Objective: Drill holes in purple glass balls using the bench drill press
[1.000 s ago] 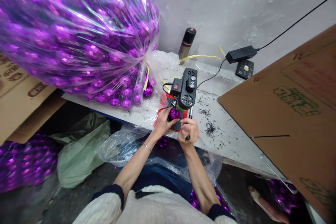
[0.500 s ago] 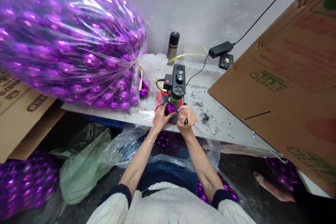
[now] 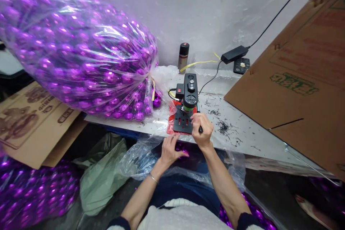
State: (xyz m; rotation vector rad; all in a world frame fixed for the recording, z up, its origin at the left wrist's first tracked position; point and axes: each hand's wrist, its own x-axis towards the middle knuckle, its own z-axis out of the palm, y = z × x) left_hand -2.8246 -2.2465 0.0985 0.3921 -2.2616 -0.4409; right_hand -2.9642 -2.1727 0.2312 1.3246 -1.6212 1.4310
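Observation:
My right hand (image 3: 202, 128) is wrapped round the black-handled lever (image 3: 200, 129) at the right side of a small black bench machine (image 3: 191, 90) with a green ring under its head. The machine's slotted black base plate (image 3: 182, 120) lies bare on a red sheet (image 3: 170, 122). My left hand (image 3: 170, 150) is at the table's front edge, over the clear plastic bag (image 3: 140, 158) in my lap, thumb and fingers apart. Shiny purple balls (image 3: 182, 147) show just beyond its thumb, partly hidden by the hand.
A big tied bag of purple balls (image 3: 107, 75) fills the left of the table (image 3: 242, 133). Black bits (image 3: 223, 126) litter the right side. A spray can (image 3: 183, 57) and a power adapter (image 3: 234, 54) stand behind. Cardboard boxes (image 3: 296, 86) flank the table; a person's foot (image 3: 312, 208) shows lower right.
My left hand has left the base plate and drawn back toward my lap. The purple ball it held under the machine head is gone from the plate. My right hand stays on the lever.

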